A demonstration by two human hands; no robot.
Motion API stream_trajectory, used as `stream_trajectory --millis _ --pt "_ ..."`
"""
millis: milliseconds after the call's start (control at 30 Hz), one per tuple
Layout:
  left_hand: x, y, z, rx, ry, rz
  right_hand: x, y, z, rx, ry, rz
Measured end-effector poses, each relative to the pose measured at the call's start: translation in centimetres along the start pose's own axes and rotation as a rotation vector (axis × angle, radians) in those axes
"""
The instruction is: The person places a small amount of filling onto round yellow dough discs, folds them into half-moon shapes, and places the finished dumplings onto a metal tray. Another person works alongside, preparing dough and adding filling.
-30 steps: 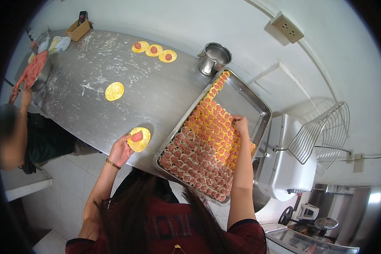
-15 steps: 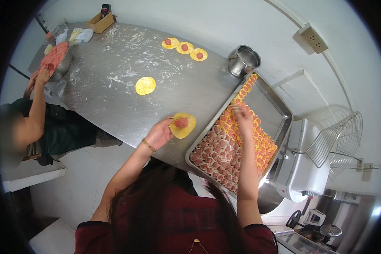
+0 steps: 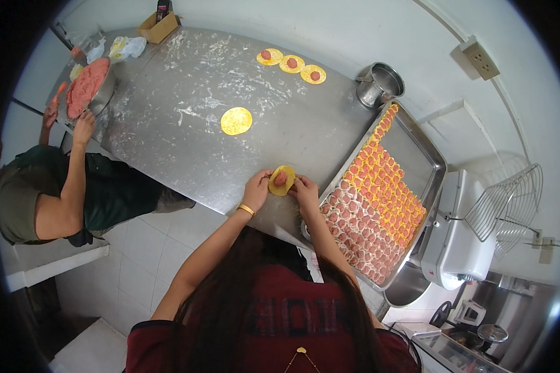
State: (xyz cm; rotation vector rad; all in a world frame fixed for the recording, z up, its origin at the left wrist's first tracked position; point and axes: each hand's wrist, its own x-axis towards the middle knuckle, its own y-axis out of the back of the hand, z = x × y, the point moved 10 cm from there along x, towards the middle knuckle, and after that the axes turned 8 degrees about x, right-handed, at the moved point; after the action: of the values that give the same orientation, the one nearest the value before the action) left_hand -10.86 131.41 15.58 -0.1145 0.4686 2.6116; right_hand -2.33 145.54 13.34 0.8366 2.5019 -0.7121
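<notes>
A round yellow dumpling wrapper [image 3: 282, 168] with a lump of pink meat filling [image 3: 280, 179] is held just above the near edge of the steel table. My left hand [image 3: 256, 191] pinches its left side, and the fingers of my right hand [image 3: 305, 193] close on its right edge. Right of my hands, a metal tray [image 3: 440, 163] carries many filled dumplings [image 3: 379, 180], pale ones near me and yellow ones farther off. One bare yellow wrapper [image 3: 236, 121] lies flat ahead of my left hand. Three wrappers topped with meat [image 3: 292, 64] overlap in a row at the far side.
A steel pot [image 3: 379, 86] stands beyond the tray, by the wall. At the left, a co-worker's hand [image 3: 84, 128] is at a metal bowl [image 3: 106, 88] of pink meat. Flour streaks the table [image 3: 168, 93]. A cardboard box [image 3: 157, 28] sits at the back.
My right hand has come from the tray to the wrapper, whose edges are now drawn up around the filling. The co-worker's hands have moved apart at the bowl. The whole view has shifted slightly.
</notes>
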Motion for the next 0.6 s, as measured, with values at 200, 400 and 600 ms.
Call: stream_trajectory --millis 200,400,600 --pt "0.3 -1.4 -0.3 -0.133 0.092 -0.213 -1.1 -1.1 -1.3 -0.236 0.191 -0.06" --pt "0.0 -1.5 -0.5 -0.348 0.211 -0.214 -1.4 -0.4 -2.3 -0.256 0.157 0.016" --pt "-1.3 -0.8 0.9 -0.573 0.22 -0.16 -3.9 -1.5 -3.9 0.104 0.183 -0.039"
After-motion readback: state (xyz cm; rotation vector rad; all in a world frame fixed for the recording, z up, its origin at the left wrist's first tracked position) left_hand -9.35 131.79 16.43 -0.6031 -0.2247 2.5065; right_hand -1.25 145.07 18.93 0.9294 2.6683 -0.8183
